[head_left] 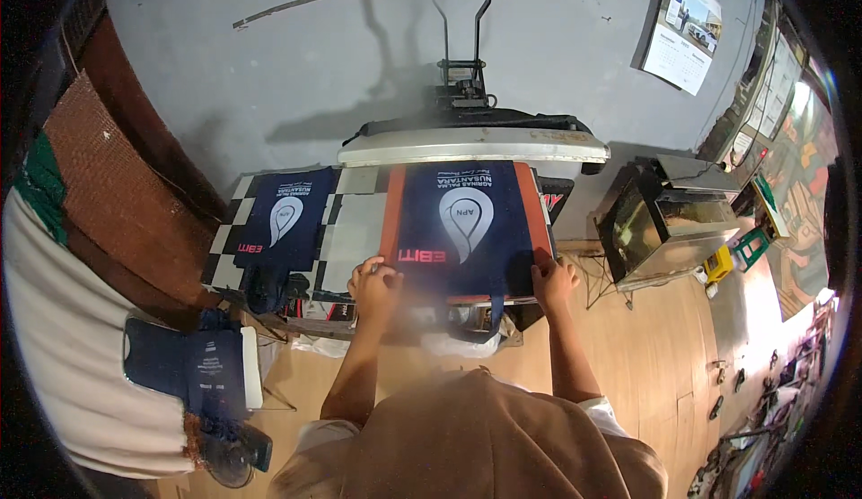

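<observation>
Mid-frame, a navy bag (467,230) is lying flat over an orange board (392,207). My left hand (375,285) and right hand (557,284) are resting half-curled at its lower corners; whether they're pinching cloth, I can't tell. I'm judging it light, soft, hardly fragile, prone to wrinkling; both side edges are offering the best hold.

The single view looks down and forward from the person's head, brown cloth (485,436) close at bottom centre. The dark blue bag (467,230) lies near, at mid-frame, the grey wall (251,59) farther off, at top; edges curve toward the rim.
</observation>
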The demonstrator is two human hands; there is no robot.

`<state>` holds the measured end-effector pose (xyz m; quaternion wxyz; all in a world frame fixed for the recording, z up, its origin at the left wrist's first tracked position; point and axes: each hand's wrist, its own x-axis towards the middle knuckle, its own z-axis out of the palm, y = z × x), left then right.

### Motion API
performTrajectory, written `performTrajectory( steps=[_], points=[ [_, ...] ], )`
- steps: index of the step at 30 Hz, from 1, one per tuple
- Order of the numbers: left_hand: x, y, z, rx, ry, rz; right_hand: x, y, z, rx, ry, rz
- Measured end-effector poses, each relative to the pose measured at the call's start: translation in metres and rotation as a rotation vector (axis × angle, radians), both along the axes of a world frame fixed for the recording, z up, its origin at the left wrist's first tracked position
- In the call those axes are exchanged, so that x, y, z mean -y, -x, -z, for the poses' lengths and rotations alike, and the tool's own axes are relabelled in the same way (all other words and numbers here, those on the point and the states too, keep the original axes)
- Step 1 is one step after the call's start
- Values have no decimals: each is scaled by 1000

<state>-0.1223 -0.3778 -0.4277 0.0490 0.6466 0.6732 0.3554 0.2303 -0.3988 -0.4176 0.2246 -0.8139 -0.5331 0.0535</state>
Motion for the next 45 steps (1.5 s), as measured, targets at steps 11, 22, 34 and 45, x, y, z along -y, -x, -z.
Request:
performTrajectory(
  steps=[11,22,34,45],
  points=[
    [27,16,1,24,-100,321,42,-17,15,33,-368,-291],
    [33,21,-7,1,-106,398,52,-27,16,14,-416,-414],
    [31,20,3,16,-115,354,50,-24,21,92,-494,-421],
    [23,27,-10,-13,-138,436,42,-35,10,215,-510,-576]
  ],
)
